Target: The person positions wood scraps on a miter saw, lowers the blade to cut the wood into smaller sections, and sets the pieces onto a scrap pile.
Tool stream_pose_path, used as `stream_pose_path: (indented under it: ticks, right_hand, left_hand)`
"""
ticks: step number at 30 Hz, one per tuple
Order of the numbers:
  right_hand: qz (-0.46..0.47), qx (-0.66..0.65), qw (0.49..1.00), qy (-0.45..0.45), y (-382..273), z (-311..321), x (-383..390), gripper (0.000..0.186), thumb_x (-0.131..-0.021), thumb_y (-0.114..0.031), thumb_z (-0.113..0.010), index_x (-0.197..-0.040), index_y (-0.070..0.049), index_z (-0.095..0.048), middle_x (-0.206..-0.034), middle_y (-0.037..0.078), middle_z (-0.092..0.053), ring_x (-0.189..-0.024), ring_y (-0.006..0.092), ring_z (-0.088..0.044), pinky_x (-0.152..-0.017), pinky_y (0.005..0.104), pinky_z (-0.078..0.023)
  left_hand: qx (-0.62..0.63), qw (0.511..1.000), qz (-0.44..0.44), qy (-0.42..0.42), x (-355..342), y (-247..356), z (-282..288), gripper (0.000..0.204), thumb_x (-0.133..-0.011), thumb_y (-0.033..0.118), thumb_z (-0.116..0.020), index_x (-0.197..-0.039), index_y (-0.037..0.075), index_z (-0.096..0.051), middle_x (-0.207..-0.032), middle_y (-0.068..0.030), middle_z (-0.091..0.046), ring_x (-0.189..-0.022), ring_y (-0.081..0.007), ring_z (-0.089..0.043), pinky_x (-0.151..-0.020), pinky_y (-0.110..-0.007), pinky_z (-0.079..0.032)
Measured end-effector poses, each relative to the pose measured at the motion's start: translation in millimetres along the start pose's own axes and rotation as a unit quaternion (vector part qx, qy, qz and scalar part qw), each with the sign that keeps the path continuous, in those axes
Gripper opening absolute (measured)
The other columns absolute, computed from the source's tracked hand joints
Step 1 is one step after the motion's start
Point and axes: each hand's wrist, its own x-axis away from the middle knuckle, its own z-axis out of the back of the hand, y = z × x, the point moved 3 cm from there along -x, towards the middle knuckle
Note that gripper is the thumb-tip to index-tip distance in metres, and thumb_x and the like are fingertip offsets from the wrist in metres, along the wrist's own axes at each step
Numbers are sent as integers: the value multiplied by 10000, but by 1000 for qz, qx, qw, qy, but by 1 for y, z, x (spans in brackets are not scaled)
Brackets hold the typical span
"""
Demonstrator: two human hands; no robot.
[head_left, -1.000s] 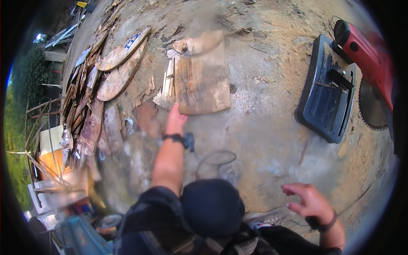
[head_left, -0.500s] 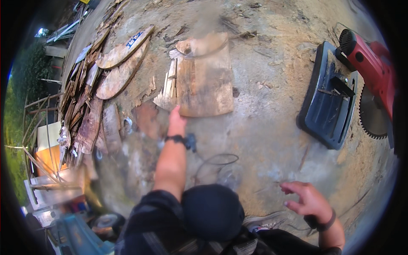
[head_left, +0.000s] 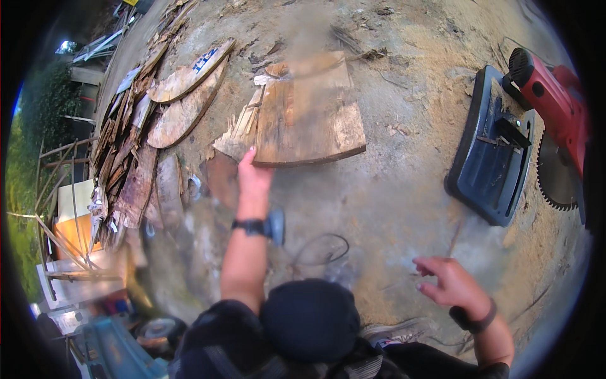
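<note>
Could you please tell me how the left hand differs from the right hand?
The left hand grips the near edge of a wooden board; the right hand is empty. The left hand reaches forward; the right hand is nearer the body. Both have dark wristbands.

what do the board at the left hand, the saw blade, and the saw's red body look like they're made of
Board: wood, unpainted and weathered, possibly plywood; visible grain and splintered left side.
Saw blade: bare metal, probably steel; thin grey disc with a toothed edge.
Red body: likely hard plastic, moulded and smooth; painted metal can't be ruled out.
</note>
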Motion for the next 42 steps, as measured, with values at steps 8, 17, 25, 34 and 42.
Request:
stream_pose_path:
  ticks: [8,17,25,34,42]
  right_hand:
    - [-16,41,988,145,-24,15,-64,512,-699,-78,-660,-1176,33,-511,-940,236,-617,-855,391,-601,-786,403,-494]
    - [83,145,905,391,-43,-2,-128,915,-587,-130,-804,-1360,13,-336,-1286,259,-436,-1167,415,-434,-1006,440,-356]
    - [127,116,852,494,-23,-34,-174,736,-659,-99,-745,-1302,27,-408,-1186,254,-534,-1060,399,-546,-879,433,-469]
    - [52,-106,870,479,8,12,-116,394,-672,-38,-614,-1055,44,-575,-837,214,-655,-789,331,-654,-717,351,-514]
    - [40,-224,878,422,6,7,-32,343,-664,-43,-675,-984,50,-593,-854,89,-661,-772,133,-602,-724,288,-498]
  left_hand:
    - [-29,985,-152,-74,39,31,-84,375,-777,10,-608,-1132,-35,-498,-1024,-135,-581,-901,-241,-600,-807,-381,-506]
    - [-264,900,-297,-177,112,13,-165,554,-710,-83,-604,-1218,-53,-384,-1114,-111,-525,-985,-179,-528,-887,-293,-424]
    - [-305,885,-239,-258,161,-14,-174,604,-686,-51,-640,-1193,-66,-312,-1110,-157,-505,-1002,-208,-526,-897,-313,-438]
    - [-358,826,-200,-387,150,-9,-187,569,-769,117,-712,-1227,30,-386,-903,-21,-455,-797,-101,-472,-696,-220,-440]
    - [-530,798,-171,-230,2,-17,-96,538,-858,366,-592,-1269,55,-437,-1103,-104,-523,-980,-180,-499,-813,-327,-428]
